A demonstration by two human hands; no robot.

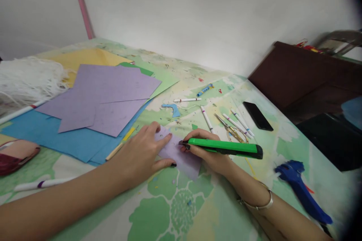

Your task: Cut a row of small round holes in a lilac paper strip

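Observation:
A small piece of lilac paper lies on the flowered tablecloth in front of me. My left hand presses on its left part, index finger and thumb stretched apart on the sheet. In my right hand is a green utility knife, gripped like a pen near its front end. The knife's tip is over the paper, by the fingers. Whether the blade touches the sheet I cannot tell. Small curved marks show on the paper near my left index finger.
Lilac sheets overlap blue paper at left, beside white yarn. Gold-handled scissors, several markers and a black phone lie to the right. A blue glue gun rests near my right forearm.

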